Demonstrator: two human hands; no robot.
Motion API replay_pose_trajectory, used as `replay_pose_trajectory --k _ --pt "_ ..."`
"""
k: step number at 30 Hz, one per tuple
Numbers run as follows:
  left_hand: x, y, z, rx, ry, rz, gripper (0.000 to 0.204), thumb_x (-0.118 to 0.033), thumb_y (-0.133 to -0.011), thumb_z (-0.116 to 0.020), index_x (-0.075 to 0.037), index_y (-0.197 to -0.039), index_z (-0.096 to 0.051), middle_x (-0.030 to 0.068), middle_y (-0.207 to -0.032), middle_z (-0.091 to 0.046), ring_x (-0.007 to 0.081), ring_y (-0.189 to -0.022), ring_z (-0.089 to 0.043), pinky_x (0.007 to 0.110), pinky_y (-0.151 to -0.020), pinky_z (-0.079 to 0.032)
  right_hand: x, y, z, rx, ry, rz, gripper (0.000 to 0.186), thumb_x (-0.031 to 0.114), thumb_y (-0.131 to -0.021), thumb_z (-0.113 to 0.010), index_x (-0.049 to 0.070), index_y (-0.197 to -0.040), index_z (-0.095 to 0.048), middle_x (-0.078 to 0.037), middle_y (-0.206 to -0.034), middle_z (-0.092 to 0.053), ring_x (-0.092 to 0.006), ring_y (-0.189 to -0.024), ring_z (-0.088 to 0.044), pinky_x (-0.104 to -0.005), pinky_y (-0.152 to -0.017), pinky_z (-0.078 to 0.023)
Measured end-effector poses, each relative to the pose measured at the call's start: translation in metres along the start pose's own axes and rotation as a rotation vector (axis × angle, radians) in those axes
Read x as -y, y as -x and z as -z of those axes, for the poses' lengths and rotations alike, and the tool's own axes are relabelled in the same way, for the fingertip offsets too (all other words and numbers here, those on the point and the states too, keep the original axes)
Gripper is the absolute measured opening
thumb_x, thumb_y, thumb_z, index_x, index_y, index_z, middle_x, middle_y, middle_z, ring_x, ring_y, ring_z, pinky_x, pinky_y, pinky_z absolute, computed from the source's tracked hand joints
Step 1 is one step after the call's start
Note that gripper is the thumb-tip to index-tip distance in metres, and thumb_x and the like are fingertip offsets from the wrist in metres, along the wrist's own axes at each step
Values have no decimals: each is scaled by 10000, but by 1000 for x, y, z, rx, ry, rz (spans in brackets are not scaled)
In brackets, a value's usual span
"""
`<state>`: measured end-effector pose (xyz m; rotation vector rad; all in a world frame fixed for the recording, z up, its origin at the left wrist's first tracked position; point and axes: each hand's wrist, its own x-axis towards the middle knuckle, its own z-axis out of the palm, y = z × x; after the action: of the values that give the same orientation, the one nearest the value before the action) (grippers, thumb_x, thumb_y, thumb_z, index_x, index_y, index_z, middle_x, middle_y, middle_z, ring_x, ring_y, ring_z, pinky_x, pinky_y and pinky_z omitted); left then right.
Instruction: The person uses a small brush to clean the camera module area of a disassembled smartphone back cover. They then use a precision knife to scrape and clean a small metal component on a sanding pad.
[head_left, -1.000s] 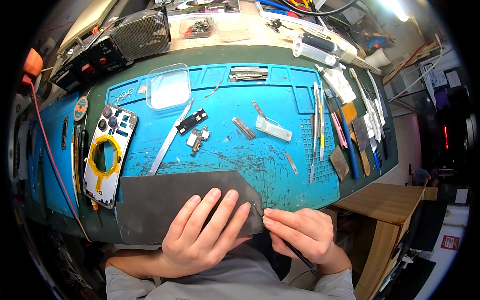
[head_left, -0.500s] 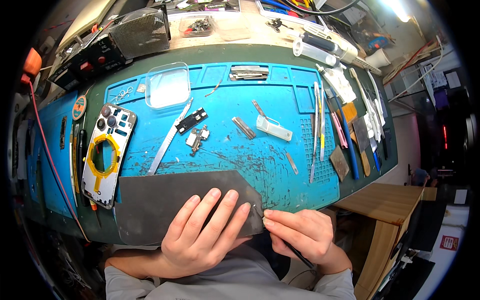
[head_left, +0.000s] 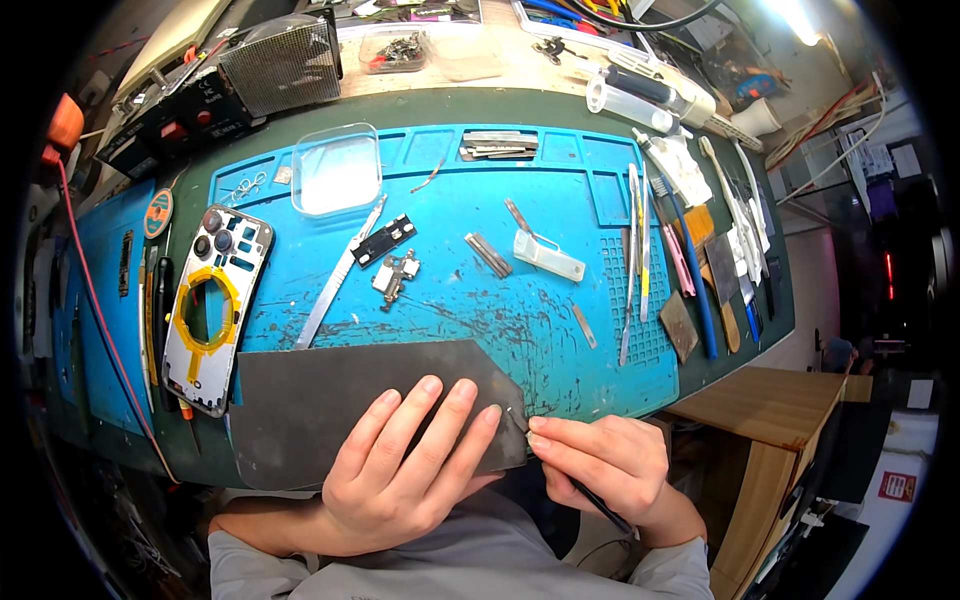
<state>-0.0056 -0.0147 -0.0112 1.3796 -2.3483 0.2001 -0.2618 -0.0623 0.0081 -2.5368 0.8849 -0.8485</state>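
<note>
My left hand (head_left: 415, 470) lies over a dark grey flat sheet (head_left: 300, 400) with a slanted right corner, fingers spread and pressed on its surface. The sheet rests at the near edge of the blue work mat (head_left: 450, 330). At its right edge my right hand (head_left: 600, 465) is closed in a pinch on a slim black tool (head_left: 602, 505), whose back end runs down toward my wrist with a thin cord. The tool's tip is hidden by my fingers. A tiny light speck (head_left: 509, 409) shows on the sheet beside my right fingertips.
A phone frame (head_left: 184, 358) with yellow tape stands left. Beyond the sheet lie a metal strip tool (head_left: 335, 285), small phone parts (head_left: 396, 278), a clear plastic piece (head_left: 548, 257) and a clear tray (head_left: 337, 170). Tweezers (head_left: 633, 260) and brushes (head_left: 700, 290) line the right side.
My right hand has shifted very slightly to the right with the black tool. My left hand and the sheet stay put.
</note>
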Motion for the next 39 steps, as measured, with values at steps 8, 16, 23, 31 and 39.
replay_pose_trajectory --k 8,16,23,31,39 --pt "0 0 0 4 12 -1 452 -511 -1056 -664 -178 -1327 -804 70 -1402 -749 277 -1298 -694 441 -1106 -541 0 1 -3 -26 -5 13 425 -40 -725 -848 14 -1146 -822 -111 -1194 -817 -130 -614 -643 -252 -538 -521" --pt "0 -1 1 10 37 0 454 -505 -1027 -704 -164 -1309 -808 103 -1399 -749 316 -1298 -693 472 -1117 -533 0 -3 -3 -39 11 -3 416 -46 -725 -844 12 -1137 -822 -112 -1194 -816 -130 -610 -639 -250 -536 -518" --pt "0 0 1 11 36 -6 456 -506 -1020 -711 -167 -1308 -809 104 -1401 -748 314 -1305 -691 469 -1122 -531 0 0 -1 -20 3 1 424 -44 -728 -845 12 -1147 -819 -109 -1200 -815 -127 -595 -623 -250 -529 -508" --pt "0 0 0 7 34 1 459 -509 -1017 -712 -168 -1307 -812 100 -1396 -751 314 -1300 -694 468 -1119 -534 -1 -1 -2 -34 3 7 415 -49 -729 -844 17 -1138 -822 -112 -1202 -815 -121 -587 -611 -247 -523 -505" --pt "0 0 0 1 34 -6 455 -510 -1015 -716 -169 -1301 -814 98 -1393 -752 311 -1294 -696 462 -1116 -537 1 -2 1 -5 0 1 423 -43 -728 -848 16 -1146 -820 -108 -1189 -819 -119 -579 -614 -250 -523 -503"
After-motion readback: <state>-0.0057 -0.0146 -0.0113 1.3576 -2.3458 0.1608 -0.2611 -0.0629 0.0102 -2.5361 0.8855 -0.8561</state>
